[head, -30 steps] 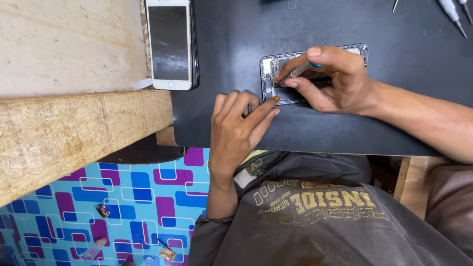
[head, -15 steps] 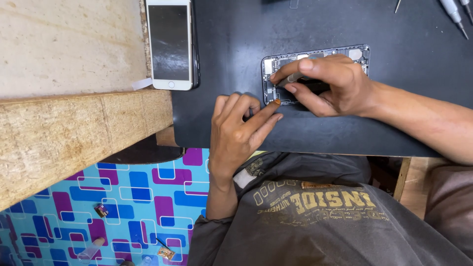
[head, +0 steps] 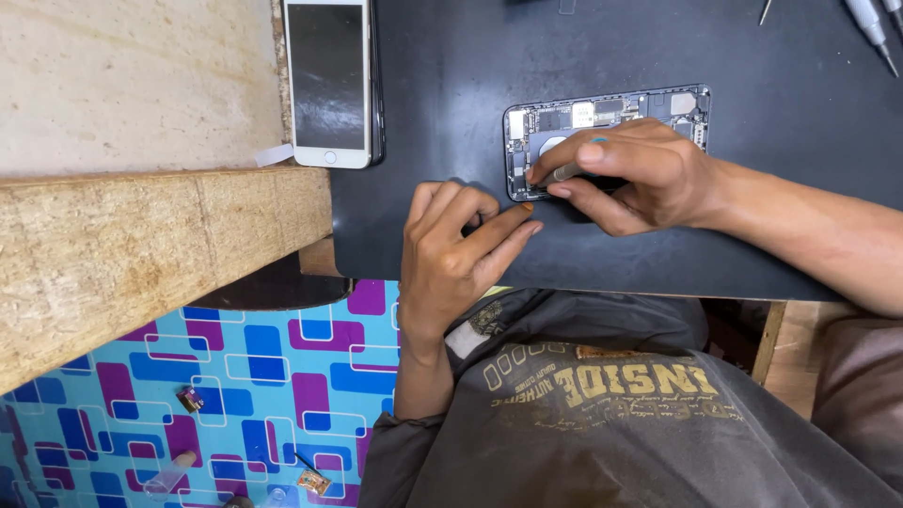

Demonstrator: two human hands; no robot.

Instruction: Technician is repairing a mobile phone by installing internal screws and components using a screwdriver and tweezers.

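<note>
An opened phone [head: 649, 105] with its circuit boards showing lies on a black work mat [head: 451, 103]. My right hand [head: 644, 174] lies over the phone's lower half and pinches a small metal tool [head: 564, 172] between thumb and forefinger, its tip at the phone's left end. My left hand [head: 447, 259] rests on the mat just below and to the left. Its bent fingertips touch the mat at the phone's near corner, and it holds nothing.
A white phone [head: 327, 83] with a dark screen lies face up at the mat's left edge. Beside it is a rough wooden bench top [head: 132, 235]. Screwdrivers [head: 870, 28] lie at the mat's top right. Small parts [head: 190, 400] are scattered on the patterned blue floor.
My right hand has shifted slightly over the opened phone, with the tool tip moving towards the phone's left end. My left hand has stayed in place.
</note>
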